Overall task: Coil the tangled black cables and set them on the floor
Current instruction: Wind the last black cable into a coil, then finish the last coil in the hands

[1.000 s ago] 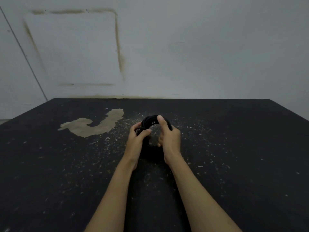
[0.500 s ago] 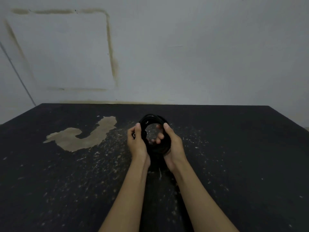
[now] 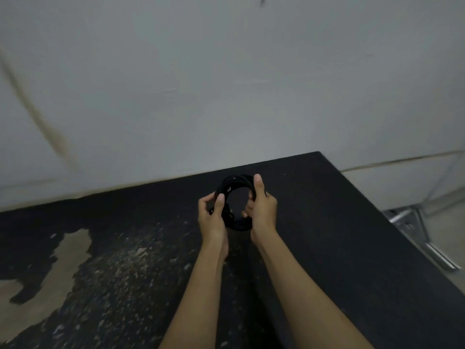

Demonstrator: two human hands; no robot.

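Head camera gives me the coiled black cable [image 3: 236, 202] held up as a ring above the black tabletop [image 3: 327, 235], between both hands and clear of the surface as far as I can tell. The coil's opening faces me, and a small pale connector end shows on its upper left arc. My left hand [image 3: 212, 217] grips the ring's left side, thumb laid up along the front of the loops and fingers curled round behind. My right hand [image 3: 263, 210] clamps the right side, thumb pointing up over the coil's top edge and fingertips hooked through the opening. The tabletop below my forearms is scuffed, with pale worn patches [image 3: 68, 255] to the left. Behind it stands a grey wall [image 3: 226, 84]; a metal frame [image 3: 412, 222] sits on the floor at the right.
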